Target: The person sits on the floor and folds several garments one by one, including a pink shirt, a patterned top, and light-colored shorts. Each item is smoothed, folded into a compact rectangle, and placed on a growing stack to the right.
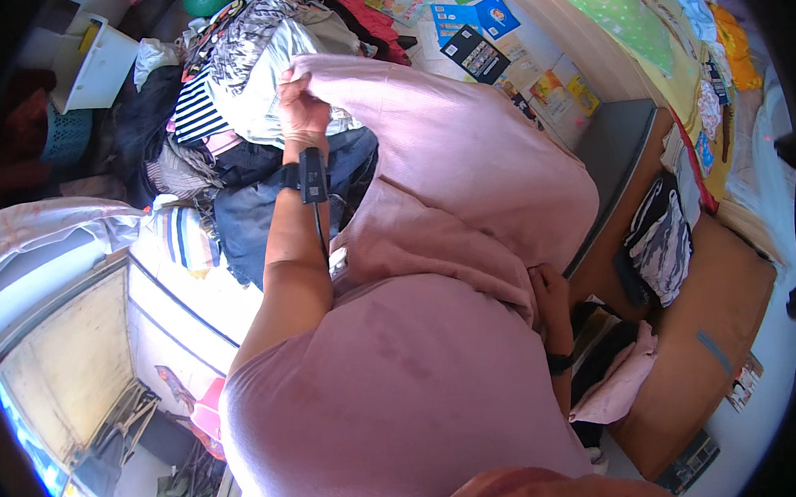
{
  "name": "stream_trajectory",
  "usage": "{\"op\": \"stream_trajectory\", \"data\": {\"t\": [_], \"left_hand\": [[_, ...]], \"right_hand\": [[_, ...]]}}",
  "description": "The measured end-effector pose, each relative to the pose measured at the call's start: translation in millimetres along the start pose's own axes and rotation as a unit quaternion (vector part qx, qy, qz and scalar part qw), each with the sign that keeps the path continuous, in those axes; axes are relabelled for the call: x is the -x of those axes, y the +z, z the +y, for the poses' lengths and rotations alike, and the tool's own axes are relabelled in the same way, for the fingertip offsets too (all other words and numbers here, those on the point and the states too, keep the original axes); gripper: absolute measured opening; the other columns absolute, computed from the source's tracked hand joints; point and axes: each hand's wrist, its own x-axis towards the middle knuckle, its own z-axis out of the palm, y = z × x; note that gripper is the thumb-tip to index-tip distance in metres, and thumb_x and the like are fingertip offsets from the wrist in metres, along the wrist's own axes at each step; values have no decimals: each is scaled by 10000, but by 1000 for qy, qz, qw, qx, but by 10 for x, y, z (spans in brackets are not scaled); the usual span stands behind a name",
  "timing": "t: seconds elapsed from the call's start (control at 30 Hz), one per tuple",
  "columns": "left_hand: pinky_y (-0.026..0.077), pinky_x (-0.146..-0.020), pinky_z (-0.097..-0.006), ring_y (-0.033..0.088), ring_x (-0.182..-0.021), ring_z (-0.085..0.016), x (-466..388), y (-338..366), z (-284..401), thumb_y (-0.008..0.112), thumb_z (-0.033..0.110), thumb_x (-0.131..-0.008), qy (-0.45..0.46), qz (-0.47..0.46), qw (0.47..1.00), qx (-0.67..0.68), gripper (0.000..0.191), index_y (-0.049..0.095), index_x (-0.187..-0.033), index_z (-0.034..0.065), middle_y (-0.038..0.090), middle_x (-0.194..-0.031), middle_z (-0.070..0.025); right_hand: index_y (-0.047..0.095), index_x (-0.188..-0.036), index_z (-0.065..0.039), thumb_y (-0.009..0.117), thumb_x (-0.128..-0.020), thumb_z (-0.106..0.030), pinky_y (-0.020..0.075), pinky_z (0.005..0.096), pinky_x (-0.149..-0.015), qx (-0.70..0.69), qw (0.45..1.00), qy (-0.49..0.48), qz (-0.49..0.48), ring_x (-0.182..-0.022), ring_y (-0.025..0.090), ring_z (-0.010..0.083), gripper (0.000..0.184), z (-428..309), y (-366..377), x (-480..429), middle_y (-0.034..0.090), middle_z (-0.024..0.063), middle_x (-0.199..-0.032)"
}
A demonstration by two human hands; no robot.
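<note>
A large pink cloth garment (460, 151) is spread in front of my body. My left hand (304, 108) grips its upper left edge, with the arm stretched out over a heap of clothes (253, 60). Lower right, my right hand (550, 291) holds a fold of the same garment at its near edge, the fingers bent into the cloth. The garment hangs in folds between my hands and hides part of the floor. Each wrist wears a black band; the left one carries a small black device with a cable.
Books (475, 54) lie on the floor at the top. A brown upholstered piece of furniture (698, 300) on the right bears folded clothes (661, 245). More folded clothes (614, 372) lie beside my right arm. A white plastic bin (95, 68) stands at upper left.
</note>
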Motion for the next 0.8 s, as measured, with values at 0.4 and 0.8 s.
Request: {"op": "stream_trajectory", "data": {"t": [0.4, 0.8], "left_hand": [[520, -832, -308, 619, -949, -179, -180, 339, 836, 590, -54, -846, 198, 48, 940, -275, 372, 548, -1213, -13, 604, -1096, -87], [411, -979, -455, 535, -1221, -285, 1707, 1811, -726, 615, 167, -780, 391, -600, 231, -659, 287, 689, -1037, 65, 552, -1362, -148]], "right_hand": [[645, -910, 15, 580, -960, -150, 471, 396, -679, 10, 998, -56, 6, -762, 624, 369, 184, -134, -38, -2, 635, 207, -857], [652, -961, 16, 607, -945, -158, 499, 355, -724, -52, 997, 5, 58, -766, 644, 291, 180, -96, -214, -89, 637, 170, -821]]}}
